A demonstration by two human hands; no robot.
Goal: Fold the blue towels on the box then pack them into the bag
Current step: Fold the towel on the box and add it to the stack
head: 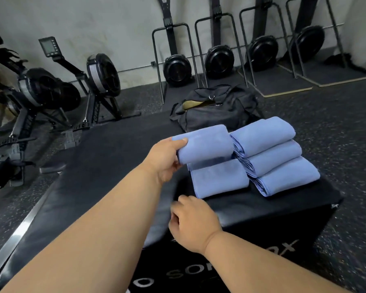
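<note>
Folded blue towels lie in two piles on the black padded box (273, 210). The right pile (270, 157) is three high. The left pile has one towel lying flat (219, 179) and another folded towel (205, 144) on top of it. My left hand (165, 159) grips the left end of that top towel, thumb on top. My right hand (193, 225) rests on the box's near edge, fingers curled, with nothing seen in it. The dark duffel bag (216, 111) sits on the floor beyond the box, its top open.
A long black padded mat (89, 166) runs along the left of the box. Rowing machines (101, 81) stand at the left, and several more are stored upright against the far wall (178, 66). Speckled rubber floor (336, 127) surrounds the box.
</note>
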